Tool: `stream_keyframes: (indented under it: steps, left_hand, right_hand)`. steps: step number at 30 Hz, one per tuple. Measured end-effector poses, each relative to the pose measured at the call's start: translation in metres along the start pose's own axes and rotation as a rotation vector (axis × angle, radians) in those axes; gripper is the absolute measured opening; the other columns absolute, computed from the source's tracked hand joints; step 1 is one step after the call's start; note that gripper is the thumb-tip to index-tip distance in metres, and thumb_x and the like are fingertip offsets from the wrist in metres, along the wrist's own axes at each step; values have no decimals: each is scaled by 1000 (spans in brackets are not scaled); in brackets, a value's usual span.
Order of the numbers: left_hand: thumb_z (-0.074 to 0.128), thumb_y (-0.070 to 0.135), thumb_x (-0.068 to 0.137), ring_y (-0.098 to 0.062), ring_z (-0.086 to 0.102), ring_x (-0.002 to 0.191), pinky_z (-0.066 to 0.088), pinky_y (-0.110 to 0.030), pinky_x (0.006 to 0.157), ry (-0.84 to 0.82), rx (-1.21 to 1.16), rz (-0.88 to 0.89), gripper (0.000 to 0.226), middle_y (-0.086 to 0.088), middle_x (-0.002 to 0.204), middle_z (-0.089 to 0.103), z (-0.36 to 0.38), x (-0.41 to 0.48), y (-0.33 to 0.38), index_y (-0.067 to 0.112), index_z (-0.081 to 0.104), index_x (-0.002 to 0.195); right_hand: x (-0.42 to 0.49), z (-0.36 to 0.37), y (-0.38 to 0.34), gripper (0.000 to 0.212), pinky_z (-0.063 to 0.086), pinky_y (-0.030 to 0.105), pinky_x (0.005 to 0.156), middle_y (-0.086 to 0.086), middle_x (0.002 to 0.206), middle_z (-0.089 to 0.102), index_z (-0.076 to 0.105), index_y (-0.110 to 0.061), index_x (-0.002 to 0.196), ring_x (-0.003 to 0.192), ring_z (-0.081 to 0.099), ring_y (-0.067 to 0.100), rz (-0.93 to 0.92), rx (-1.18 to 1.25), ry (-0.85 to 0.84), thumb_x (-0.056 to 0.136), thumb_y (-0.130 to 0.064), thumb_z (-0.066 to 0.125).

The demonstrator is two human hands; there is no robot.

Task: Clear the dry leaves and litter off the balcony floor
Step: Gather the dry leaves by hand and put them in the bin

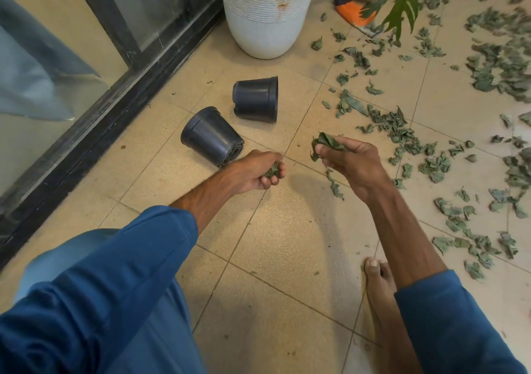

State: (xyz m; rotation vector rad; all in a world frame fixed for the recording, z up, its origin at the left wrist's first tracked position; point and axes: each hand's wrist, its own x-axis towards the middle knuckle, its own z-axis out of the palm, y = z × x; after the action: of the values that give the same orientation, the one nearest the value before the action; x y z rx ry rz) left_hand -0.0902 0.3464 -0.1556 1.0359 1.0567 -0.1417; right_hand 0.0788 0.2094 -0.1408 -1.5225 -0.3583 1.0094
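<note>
Blue left sleeve (100, 287) fills the bottom corner, very close up, and the blue right sleeve (448, 316) sits on the other side. Both are pushed up, so the forearms are bare. Both arms reach forward and down over the beige tiled floor (287, 273). A bare foot (379, 281) stands flat on the tiles just beside the right arm.

The left hand (255, 172) is low, with its back turned up. Its fingers are curled in tight round a small bunch of dry grey-green leaves (272, 170), which peeks out by the fingertips. The right hand (353, 163) is a bit higher, and its wrist is bent. Its thumb and fingers pinch a bigger clump of crumpled leaves (326, 140), and a few bits hang down under it.

Lots of scattered dry leaves (402, 132) lie on the tiles on the right side, from near the right hand all the way to the far corner.

Two small black plastic pots lie on their sides. The nearer black pot (209, 136) is just beside the left hand, with its holey bottom turned toward the hand. I cannot tell if they touch. The farther black pot (257, 99) lies just behind it. A big white ribbed plant pot (267, 14) stands upright past them. A dark-framed glass door (115, 92) runs along the left. At the far end are an orange cloth (352, 11) and a green plant leaf (402, 2).
</note>
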Motion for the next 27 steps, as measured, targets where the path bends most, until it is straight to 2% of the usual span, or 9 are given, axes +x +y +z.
stream_keyframes:
  steps: [3, 7, 9, 13, 15, 17, 21, 25, 27]
  left_hand:
    - [44, 26, 109, -11, 54, 57, 39, -17, 41, -73, -151, -40, 30, -8, 80, 69, 7, -3, 5, 5, 64, 99]
    - [35, 37, 110, -20, 62, 65, 50, -23, 47, -168, -262, -23, 49, -16, 86, 68, 19, -10, 14, -3, 61, 120]
    - [31, 49, 109, -22, 64, 63, 51, -24, 47, -162, -266, -29, 61, -16, 79, 67, 24, -12, 16, -2, 64, 111]
    - [35, 64, 103, -22, 62, 58, 49, -22, 44, -134, -230, -6, 70, -11, 68, 63, 34, -15, 19, 2, 66, 92]
    - [41, 68, 99, -21, 60, 58, 48, -22, 44, -119, -236, -4, 70, -9, 65, 62, 39, -15, 19, 4, 66, 86]
    - [47, 72, 95, -19, 58, 57, 46, -22, 45, -110, -227, -5, 70, -7, 65, 62, 43, -14, 19, 6, 66, 81]
    - [54, 67, 94, -12, 52, 48, 38, -20, 44, -68, -169, 17, 59, -1, 60, 58, 48, -11, 17, 14, 62, 71]
    - [48, 49, 103, -10, 51, 45, 33, -19, 39, 31, -131, 38, 45, -2, 65, 59, 47, -3, 15, 13, 63, 83]
    - [42, 41, 106, -13, 51, 48, 33, -19, 38, 74, -116, 42, 40, -7, 72, 60, 44, 2, 14, 9, 64, 96]
  right_hand:
    - [-13, 13, -14, 33, 58, 22, 72, 9, 98, 78, 76, -3, 107, 83, 72, 15, 9, -21, -105, 75, 2, 81]
    - [-23, 29, -16, 30, 62, 34, 76, 13, 95, 78, 77, -2, 105, 82, 74, 26, -117, -248, -182, 76, 0, 83]
    - [-24, 37, -14, 25, 63, 34, 71, 5, 85, 79, 80, -8, 100, 75, 75, 22, -228, -446, -127, 76, -4, 85]
    - [-24, 49, -9, 19, 50, 9, 57, -9, 74, 74, 81, -16, 88, 63, 69, -1, -384, -765, 44, 72, -12, 90]
    - [-24, 49, -8, 20, 53, 13, 56, -8, 72, 73, 78, -16, 86, 61, 68, 0, -365, -807, 87, 71, -11, 91]
    - [-23, 50, -6, 20, 60, 24, 60, -5, 71, 73, 77, -15, 83, 62, 69, 4, -359, -843, 91, 70, -7, 90]
    - [-27, 55, 3, 20, 61, 32, 64, -2, 73, 73, 76, -14, 85, 65, 70, 10, -390, -897, 114, 72, -4, 87]
    - [-32, 51, -1, 24, 51, 13, 65, -5, 83, 74, 79, -15, 100, 73, 68, 2, -408, -879, -6, 77, -8, 84]
    - [-31, 45, -5, 28, 52, 14, 73, -7, 92, 75, 77, -18, 111, 81, 69, 3, -379, -883, -107, 84, -13, 80]
